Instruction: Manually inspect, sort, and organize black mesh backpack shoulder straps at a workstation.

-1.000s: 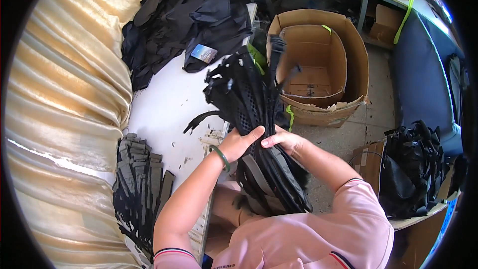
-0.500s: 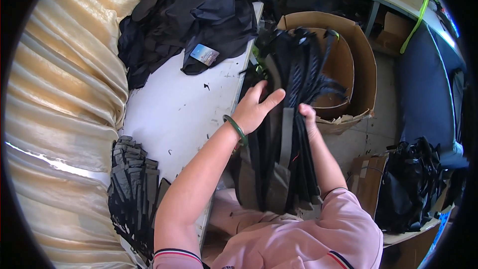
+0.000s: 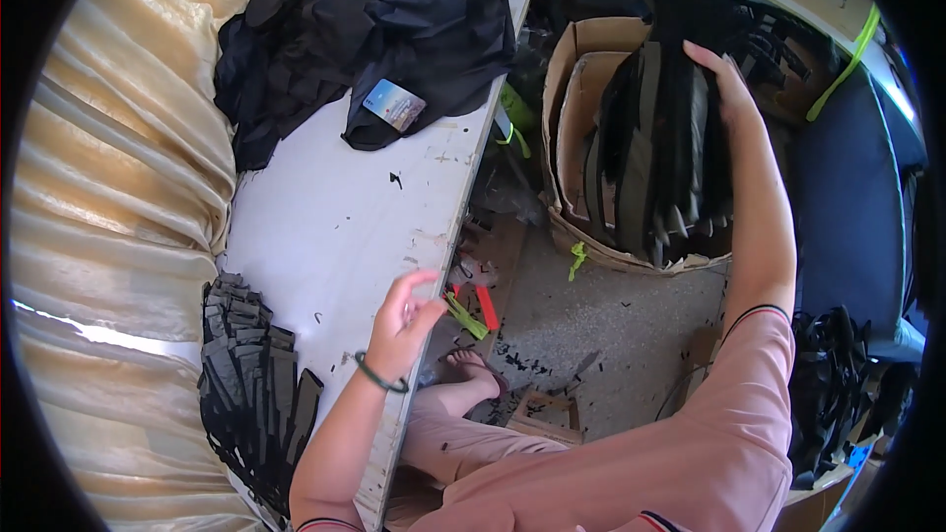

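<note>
My right hand (image 3: pixel 724 84) grips a thick bundle of black and grey fabric strips (image 3: pixel 650 128) near its upper end. Dark webbing spreads from the top of the bundle, and its lower ends hang down inside a round-sided cardboard box (image 3: pixel 558 103). Most of my right fingers are hidden behind the strips. Over the right edge of the white table (image 3: pixel 315 222), my left hand (image 3: pixel 402 325) is empty, its fingers loosely bent and apart from the thumb. A dark green bangle circles that wrist.
Black cloth (image 3: pixel 434 30) with a picture card (image 3: pixel 394 104) covers the table's far end. Stacked dark strips (image 3: pixel 251 374) lie at its near left, beside a gold curtain (image 3: pixel 118 187). Scraps litter the floor (image 3: pixel 611 335). A blue padded surface (image 3: pixel 843 177) and black bags (image 3: pixel 828 404) are at right.
The bundle has gone from in front of me to the far right, over the box, in my right hand. My left hand has let go and drawn back toward the table edge.
</note>
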A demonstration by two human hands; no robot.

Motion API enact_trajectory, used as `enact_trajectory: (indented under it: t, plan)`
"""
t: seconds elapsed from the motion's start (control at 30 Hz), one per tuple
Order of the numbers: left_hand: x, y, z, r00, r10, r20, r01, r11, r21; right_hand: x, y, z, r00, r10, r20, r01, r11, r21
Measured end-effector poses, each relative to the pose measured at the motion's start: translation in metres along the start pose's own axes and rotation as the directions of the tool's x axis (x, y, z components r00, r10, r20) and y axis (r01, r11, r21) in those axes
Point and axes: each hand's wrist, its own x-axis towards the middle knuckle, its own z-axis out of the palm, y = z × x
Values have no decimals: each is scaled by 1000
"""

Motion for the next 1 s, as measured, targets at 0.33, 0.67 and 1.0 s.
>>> enact_trajectory:
  t: [0.33,0.67,1.0]
  plan:
    - [-122,-62,-14,945,-325,-37,327,944,54,60,224,-46,987,155,-50,-73,145,-987]
    - [-210,-79,-14,908,-380,-178,317,899,-301,-119,259,28,771,590,240,-84,467,-880]
    - [-266,-133,21,933,-246,-262,185,954,-236,-167,316,14,905,296,307,301,65,-951]
